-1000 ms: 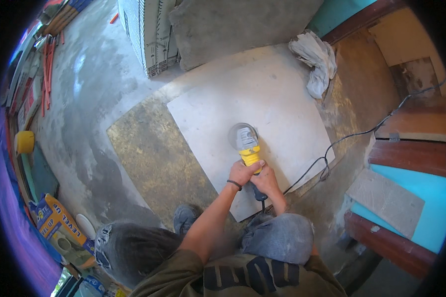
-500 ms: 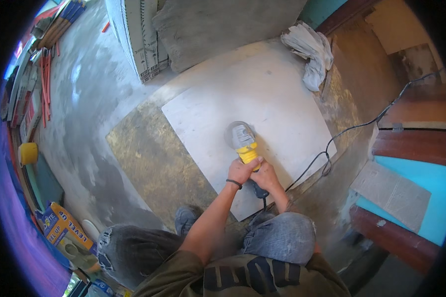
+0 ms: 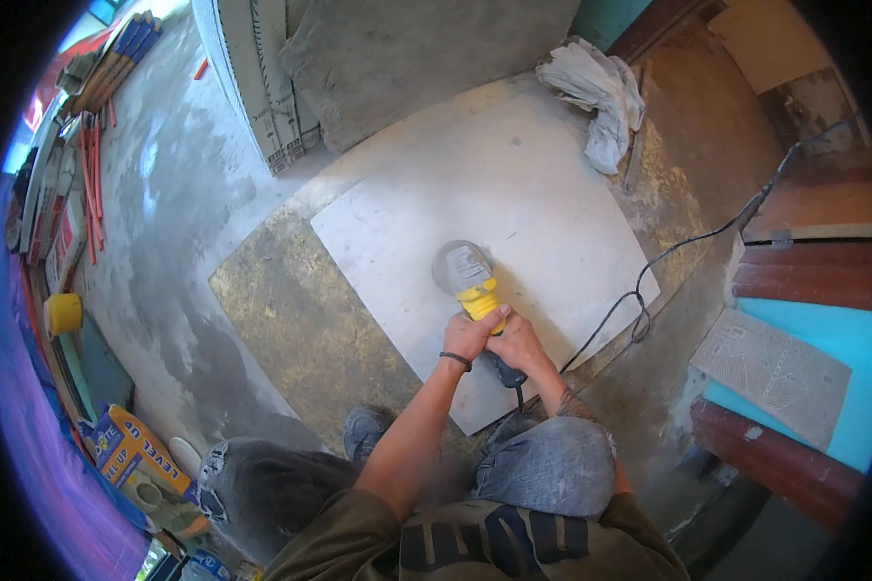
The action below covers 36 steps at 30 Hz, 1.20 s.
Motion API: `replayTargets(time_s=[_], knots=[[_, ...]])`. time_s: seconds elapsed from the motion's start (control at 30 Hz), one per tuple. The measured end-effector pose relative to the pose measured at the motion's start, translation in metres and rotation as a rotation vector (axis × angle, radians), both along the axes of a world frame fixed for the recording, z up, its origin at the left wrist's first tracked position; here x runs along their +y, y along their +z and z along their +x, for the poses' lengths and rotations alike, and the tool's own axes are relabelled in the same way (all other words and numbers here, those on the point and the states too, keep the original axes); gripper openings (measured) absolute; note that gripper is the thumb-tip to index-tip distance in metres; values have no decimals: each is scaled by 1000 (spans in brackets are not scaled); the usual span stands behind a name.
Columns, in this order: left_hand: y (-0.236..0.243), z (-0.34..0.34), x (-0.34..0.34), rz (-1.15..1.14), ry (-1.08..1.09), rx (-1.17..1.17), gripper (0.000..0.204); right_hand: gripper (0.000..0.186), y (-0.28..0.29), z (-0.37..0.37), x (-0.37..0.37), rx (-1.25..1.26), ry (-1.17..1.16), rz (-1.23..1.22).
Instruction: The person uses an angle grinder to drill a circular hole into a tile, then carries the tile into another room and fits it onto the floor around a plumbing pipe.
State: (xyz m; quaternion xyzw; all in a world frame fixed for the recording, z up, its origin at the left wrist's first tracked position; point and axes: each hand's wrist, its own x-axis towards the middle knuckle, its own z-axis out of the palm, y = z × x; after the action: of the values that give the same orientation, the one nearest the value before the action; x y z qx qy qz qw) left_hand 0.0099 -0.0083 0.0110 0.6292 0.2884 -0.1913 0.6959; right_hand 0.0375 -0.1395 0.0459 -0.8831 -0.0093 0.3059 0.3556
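Left hand point(image 3: 466, 336) and right hand point(image 3: 517, 345) grasp the yellow grinder point(image 3: 477, 292), long axis pointing far-left — left hand nearer its disc point(image 3: 443, 270).

Cool daylight seems to enter from the left — the floor point(image 3: 160, 184) there carries a pale glare, while the lower right sits dim. A soft shadow lies right of the grinder point(image 3: 477, 289); its disc blurs. Fisheye distortion bends edges toward black corners.

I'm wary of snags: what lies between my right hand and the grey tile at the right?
In the head view, the black cable over the pale sheet, then floor, lie between your right hand and the grey tile.
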Motion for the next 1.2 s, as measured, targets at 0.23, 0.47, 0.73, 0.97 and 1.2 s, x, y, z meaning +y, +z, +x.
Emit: replayTargets(time_s=[0.23, 0.47, 0.73, 0.97, 1.2], knots=[[-10, -1, 6, -68, 31, 20, 52, 54, 7, 3, 7, 10, 19, 3], [-1, -8, 10, -196, 41, -50, 51, 59, 16, -13, 16, -80, -11, -52], [3, -11, 9, -214, 76, -41, 53, 56, 8, -15, 16, -117, -12, -70], [-11, -15, 9, -239, 114, -93, 54, 57, 1, -17, 16, -120, -3, -36], [-13, -15, 6, -209, 100, -74, 54, 58, 4, -15, 16, -91, -5, -81]])
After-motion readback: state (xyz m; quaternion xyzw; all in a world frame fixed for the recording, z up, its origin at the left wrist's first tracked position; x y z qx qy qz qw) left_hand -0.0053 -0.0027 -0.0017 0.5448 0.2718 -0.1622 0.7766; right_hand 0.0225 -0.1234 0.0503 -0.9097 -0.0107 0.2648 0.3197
